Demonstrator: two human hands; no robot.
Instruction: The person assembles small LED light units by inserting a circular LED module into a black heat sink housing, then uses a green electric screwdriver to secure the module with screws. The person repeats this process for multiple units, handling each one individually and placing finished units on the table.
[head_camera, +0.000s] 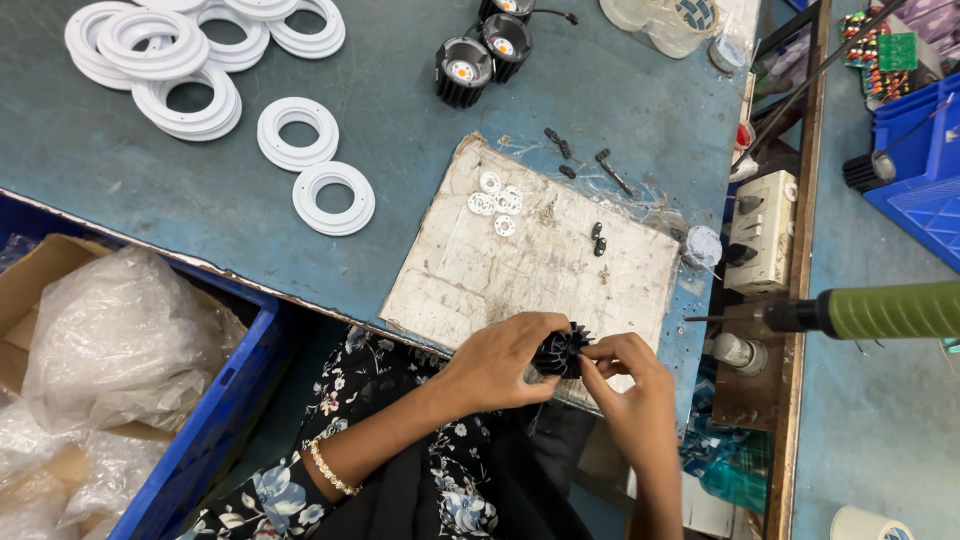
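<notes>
My left hand (497, 358) grips a black finned heat sink (559, 352) from the left, at the near edge of a worn white board (470, 270). My right hand (625, 372) pinches the same heat sink from the right with its fingertips. On the board lie small white washers (497, 202) and two small black parts (598, 238). More black screws (558, 146) lie just past the board. Several finished black lamp housings (463, 72) stand at the far side of the blue-grey table (420, 120).
White plastic rings (190, 60) are piled at the far left, with two lone rings (333, 197) nearer. A green-handled electric screwdriver (870, 312) hangs at right by a switch box (762, 230). A blue crate (215, 410) with plastic bags sits at lower left.
</notes>
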